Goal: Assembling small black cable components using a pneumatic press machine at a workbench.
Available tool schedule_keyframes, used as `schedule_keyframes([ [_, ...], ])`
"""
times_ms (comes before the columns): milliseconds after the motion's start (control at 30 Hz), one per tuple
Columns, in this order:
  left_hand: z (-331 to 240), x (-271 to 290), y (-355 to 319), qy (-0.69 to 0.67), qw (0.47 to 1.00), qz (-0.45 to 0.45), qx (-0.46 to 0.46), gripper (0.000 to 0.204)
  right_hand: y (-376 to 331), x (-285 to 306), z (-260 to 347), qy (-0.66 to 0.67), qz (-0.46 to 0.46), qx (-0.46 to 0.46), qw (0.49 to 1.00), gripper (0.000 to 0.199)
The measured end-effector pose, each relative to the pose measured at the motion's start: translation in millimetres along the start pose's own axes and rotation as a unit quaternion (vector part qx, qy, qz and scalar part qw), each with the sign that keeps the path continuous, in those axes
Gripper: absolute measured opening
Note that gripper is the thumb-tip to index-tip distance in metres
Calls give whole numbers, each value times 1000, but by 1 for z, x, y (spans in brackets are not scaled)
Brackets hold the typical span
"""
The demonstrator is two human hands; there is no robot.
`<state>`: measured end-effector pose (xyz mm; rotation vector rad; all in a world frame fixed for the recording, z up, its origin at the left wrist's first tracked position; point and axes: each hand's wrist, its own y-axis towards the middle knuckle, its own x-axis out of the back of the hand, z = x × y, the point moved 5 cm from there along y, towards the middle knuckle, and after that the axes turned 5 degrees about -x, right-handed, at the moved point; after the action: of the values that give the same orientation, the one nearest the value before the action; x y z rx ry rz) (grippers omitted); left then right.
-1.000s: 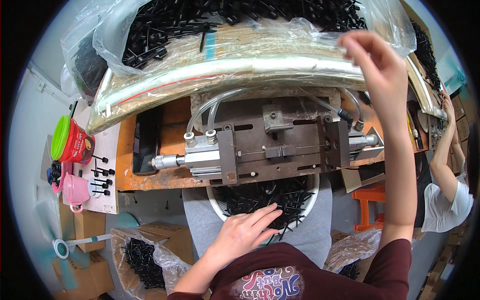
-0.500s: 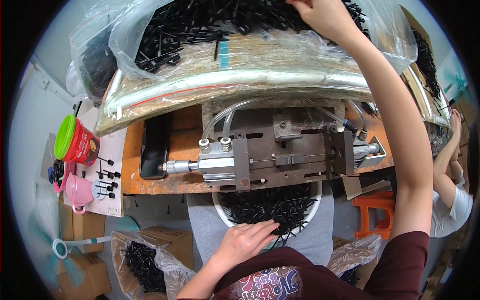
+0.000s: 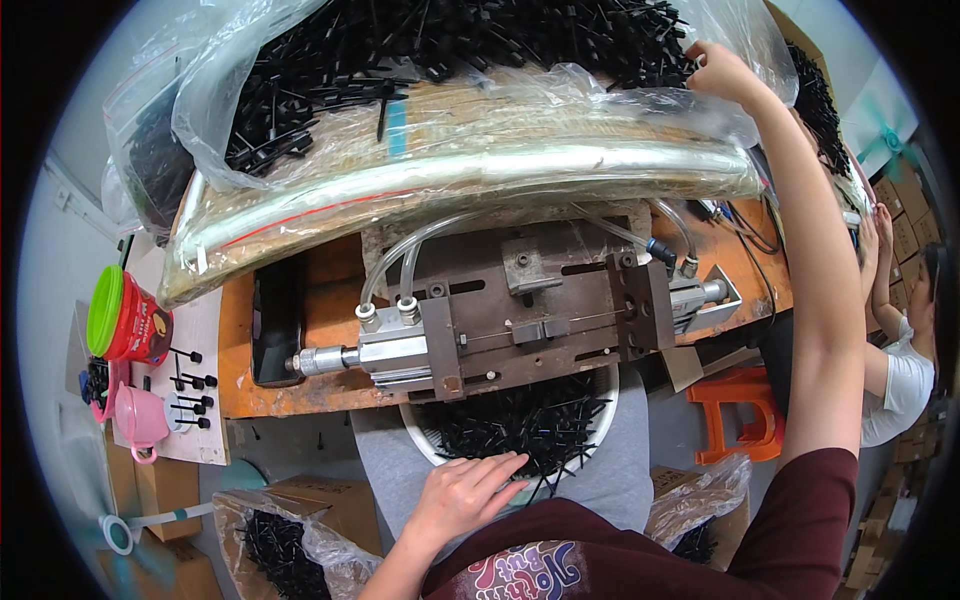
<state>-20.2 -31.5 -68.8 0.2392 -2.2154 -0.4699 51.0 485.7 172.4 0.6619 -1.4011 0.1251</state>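
Note:
My left hand [image 3: 470,492] lies over the near rim of a white basin [image 3: 421,438] on my lap, its fingers stretched out and touching black parts. Thin black rods with thicker ends [image 3: 525,425] fill this basin. At the far right of the big heap of black rod parts [image 3: 440,40], my right hand [image 3: 722,72] has its fingers bent together; what they hold, if anything, is too small to make out. Between my arms stands a metal fixture [image 3: 545,300] with an air cylinder [image 3: 395,360] at its left and a small block in its middle.
Clear plastic sheeting [image 3: 480,165] lines the carton's front edge. At left are a red bucket [image 3: 140,325], a pink cup [image 3: 140,415] and several loose black parts. An orange stool [image 3: 735,415] and a person [image 3: 905,370] are at right. Boxes [image 3: 330,505] flank my legs.
My right hand has moved right and nearer along the heap's edge. The whole view has shifted and tilted slightly. My left hand stays at the basin's rim.

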Motion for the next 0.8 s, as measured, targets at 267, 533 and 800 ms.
schedule_keyframes([
  [267,2,-4,-5,3,1000,11,10,28,-4,-37,-9,188,106,-6,976,84],
  [533,-1,-14,3,-8,1000,10,-9,26,-57,-18,94,128,30,44,990,78],
  [800,-4,-14,-4,3,1000,17,-1,22,-82,-26,156,145,15,69,987,57],
])
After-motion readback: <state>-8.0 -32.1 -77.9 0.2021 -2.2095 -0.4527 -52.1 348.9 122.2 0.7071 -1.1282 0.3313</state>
